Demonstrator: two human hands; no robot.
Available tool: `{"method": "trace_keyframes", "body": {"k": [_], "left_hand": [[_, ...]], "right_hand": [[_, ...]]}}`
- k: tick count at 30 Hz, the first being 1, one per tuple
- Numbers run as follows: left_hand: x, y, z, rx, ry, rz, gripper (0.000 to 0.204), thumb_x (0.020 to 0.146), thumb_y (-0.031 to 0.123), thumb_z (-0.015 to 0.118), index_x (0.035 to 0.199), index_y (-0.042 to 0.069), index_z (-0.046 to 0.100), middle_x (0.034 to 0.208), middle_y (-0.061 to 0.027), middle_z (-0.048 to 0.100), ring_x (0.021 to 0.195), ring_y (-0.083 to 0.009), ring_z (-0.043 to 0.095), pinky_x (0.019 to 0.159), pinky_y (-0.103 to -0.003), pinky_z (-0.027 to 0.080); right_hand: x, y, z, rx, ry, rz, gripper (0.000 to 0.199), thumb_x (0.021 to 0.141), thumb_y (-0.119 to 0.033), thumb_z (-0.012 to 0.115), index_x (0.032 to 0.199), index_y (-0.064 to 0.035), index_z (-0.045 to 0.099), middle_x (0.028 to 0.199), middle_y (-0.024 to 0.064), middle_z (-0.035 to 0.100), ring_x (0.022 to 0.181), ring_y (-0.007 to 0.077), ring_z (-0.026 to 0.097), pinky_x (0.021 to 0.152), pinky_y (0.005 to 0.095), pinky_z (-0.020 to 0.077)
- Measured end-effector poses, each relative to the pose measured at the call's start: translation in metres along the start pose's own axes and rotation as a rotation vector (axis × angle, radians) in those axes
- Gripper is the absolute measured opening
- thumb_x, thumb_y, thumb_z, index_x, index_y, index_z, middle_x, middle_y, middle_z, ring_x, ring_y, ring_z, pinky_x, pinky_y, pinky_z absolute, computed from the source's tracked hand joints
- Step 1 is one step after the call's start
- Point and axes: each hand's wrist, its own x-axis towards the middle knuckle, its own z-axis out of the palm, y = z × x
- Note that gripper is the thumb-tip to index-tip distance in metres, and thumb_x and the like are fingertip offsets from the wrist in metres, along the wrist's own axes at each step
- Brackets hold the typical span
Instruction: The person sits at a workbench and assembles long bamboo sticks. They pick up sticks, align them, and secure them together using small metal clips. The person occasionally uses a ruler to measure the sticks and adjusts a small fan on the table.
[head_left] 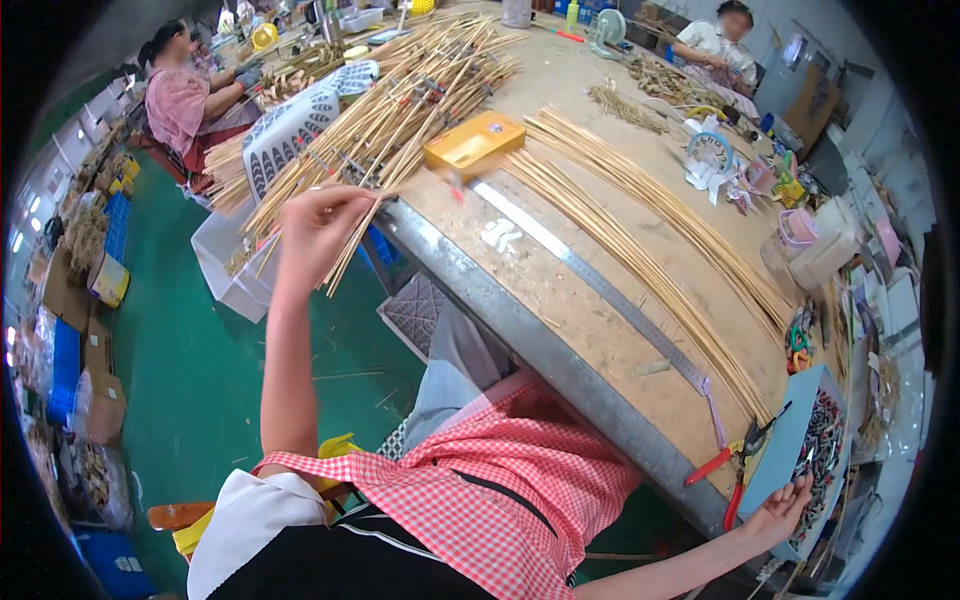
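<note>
My left hand [322, 232] is raised at the table's left corner, its fingertips pinched on a thin bamboo stick [408, 184] that is smeared by motion. A small red spot shows near the smear. Just beyond lies a big heap of bamboo sticks [425, 95] with dark and red clips among them. At the lower right my right hand [778, 515] dips into a light blue box [790, 430] of small dark and red pieces [822, 440]. Its fingers are bent and slightly apart, and the tips touch the pieces. Whether one is between them is hard to see.
On the table [590, 330] lie a long metal ruler [590, 275], two rows of bamboo sticks [660, 215], a yellow box [474, 143] and red-handled pliers [738, 465]. A white bin [228, 255] stands below the heap. Two people [185, 95] sit across the table.
</note>
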Motion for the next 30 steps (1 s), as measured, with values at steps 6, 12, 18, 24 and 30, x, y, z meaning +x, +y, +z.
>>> {"method": "trace_keyframes", "body": {"k": [6, 12, 18, 24, 30], "left_hand": [[0.009, -0.083, -0.064, 0.579, 0.373, 0.079, 0.018, 0.084, 0.009, 0.06, 0.098, 0.0, 0.067, 0.083, -0.0156, 0.066, 0.073, -0.0244, 0.065, 0.066, -0.031, 0.048], [0.005, -0.141, -0.082, 0.595, 0.365, -0.029, 0.019, 0.084, 0.009, 0.058, 0.099, 0.002, 0.067, 0.084, -0.0156, 0.066, 0.076, -0.0289, 0.064, 0.069, -0.035, 0.048], [0.014, -0.148, -0.085, 0.882, 0.404, 0.065, 0.025, 0.085, 0.007, 0.055, 0.108, 0.005, 0.063, 0.1, -0.0173, 0.062, 0.093, -0.0335, 0.059, 0.082, -0.039, 0.045], [0.012, -0.062, -0.025, 0.555, 0.178, 0.05, 0.025, 0.086, 0.005, 0.055, 0.109, 0.002, 0.061, 0.104, -0.0185, 0.06, 0.095, -0.0312, 0.058, 0.083, -0.038, 0.044], [-0.027, -0.01, 0.079, 0.252, -0.259, 0.105, 0.026, 0.084, 0.003, 0.057, 0.109, 0.001, 0.059, 0.098, -0.0175, 0.061, 0.096, -0.0308, 0.058, 0.083, -0.038, 0.045]], "right_hand": [[-0.003, 0.016, 0.003, -0.008, -0.089, 0.029, 0.032, 0.097, -0.016, 0.047, 0.119, 0.0063, 0.049, 0.096, 0.0044, 0.053, 0.068, 0.0073, 0.045, 0.057, 0.0208, 0.04], [-0.01, 0.02, 0.024, -0.021, 0.01, 0.027, 0.029, 0.097, -0.014, 0.047, 0.117, 0.0071, 0.05, 0.091, 0.0031, 0.053, 0.06, 0.0047, 0.04, 0.049, 0.0193, 0.0372], [-0.012, 0.027, 0.027, -0.036, 0.0, 0.05, 0.026, 0.096, -0.014, 0.049, 0.114, 0.0048, 0.053, 0.091, 0.0029, 0.055, 0.061, 0.0056, 0.043, 0.048, 0.0187, 0.0386], [-0.023, 0.028, 0.04, -0.073, 0.057, 0.085, 0.026, 0.093, -0.017, 0.055, 0.11, 0.0021, 0.055, 0.087, 0.0021, 0.055, 0.063, 0.0065, 0.045, 0.049, 0.02, 0.0369], [-0.036, 0.051, 0.077, -0.256, -0.002, 0.099, 0.023, 0.093, -0.016, 0.053, 0.108, 0.0018, 0.058, 0.079, 0.0015, 0.055, 0.059, 0.0058, 0.047, 0.049, 0.0189, 0.0395]]}}
